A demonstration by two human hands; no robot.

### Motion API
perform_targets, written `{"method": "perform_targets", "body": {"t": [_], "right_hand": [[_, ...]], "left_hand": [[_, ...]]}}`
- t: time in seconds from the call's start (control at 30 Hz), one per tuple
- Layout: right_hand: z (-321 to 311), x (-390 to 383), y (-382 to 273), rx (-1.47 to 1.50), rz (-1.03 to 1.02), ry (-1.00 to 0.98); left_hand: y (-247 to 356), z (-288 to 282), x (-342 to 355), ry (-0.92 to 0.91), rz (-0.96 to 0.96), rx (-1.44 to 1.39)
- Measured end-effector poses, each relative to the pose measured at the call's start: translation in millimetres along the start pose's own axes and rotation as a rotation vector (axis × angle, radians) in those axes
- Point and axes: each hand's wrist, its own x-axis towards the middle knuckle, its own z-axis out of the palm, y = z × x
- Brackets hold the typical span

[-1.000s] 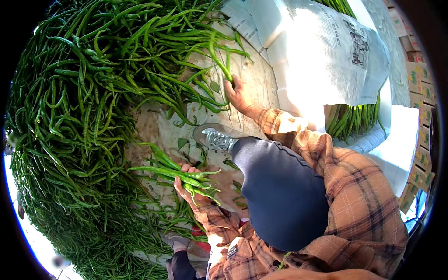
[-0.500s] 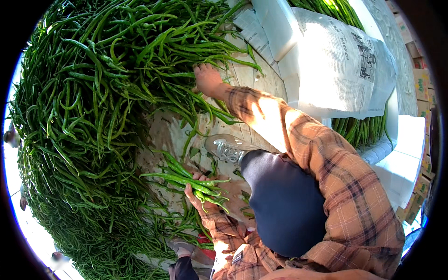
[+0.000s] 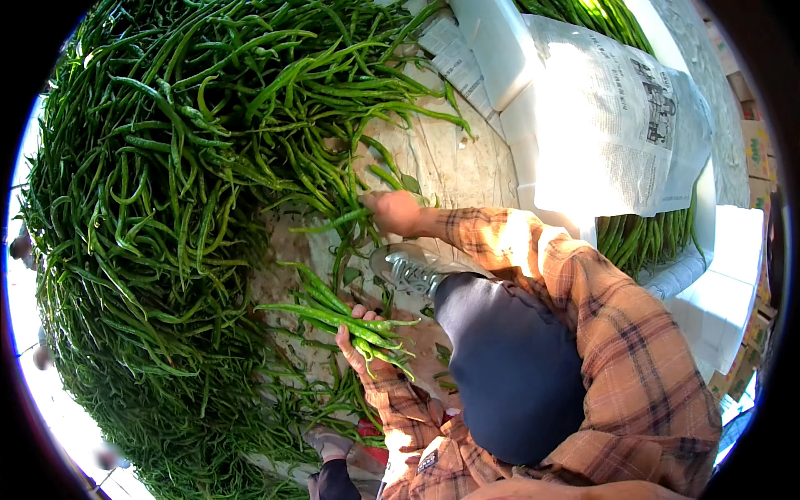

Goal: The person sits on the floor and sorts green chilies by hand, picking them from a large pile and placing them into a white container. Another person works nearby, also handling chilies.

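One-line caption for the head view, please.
Left hand holds a bunch of green peppers; right hand grasps one at the pile.

A small bundle of long, thin, glossy green chilli peppers (image 3: 342, 321) lies across the person's left hand (image 3: 360, 350), stems bunched at the right, tips fanning out leftward. Farther off, a single slender green pepper (image 3: 337, 222) sits at the fingertips of the right hand (image 3: 393, 212), on the near edge of the huge heap of green peppers (image 3: 183, 183)
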Motion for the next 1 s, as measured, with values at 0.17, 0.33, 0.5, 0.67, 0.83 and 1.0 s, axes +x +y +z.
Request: {"method": "perform_targets", "body": {"t": [0.17,0.33,0.5,0.67,0.83,1.0], "right_hand": [[-63.9,80.3,30.9,-0.237,-0.075,0.758],[-93.0,128.4,88.3,-0.776,-0.002,0.727],[-85.4,131.4,72.2,-0.460,0.103,0.344],[-76.7,112.6,71.3,-0.352,0.218,0.227],[-73.1,92.3,59.5,-0.050,0.339,0.035],[-20.4,15.8,84.7,0.364,0.114,0.236]], "left_hand": [[-0.7,2.2,-6.0,0.037,0.012,0.031],[-7.6,3.1,-4.5,0.035,-0.015,0.023],[-2.6,3.9,-4.2,0.029,-0.040,0.000],[-6.3,9.5,0.0,0.031,-0.043,0.010],[-6.9,15.0,-2.7,0.039,-0.009,0.045],[-13.2,13.8,-2.3,0.056,-0.024,0.056]]}}
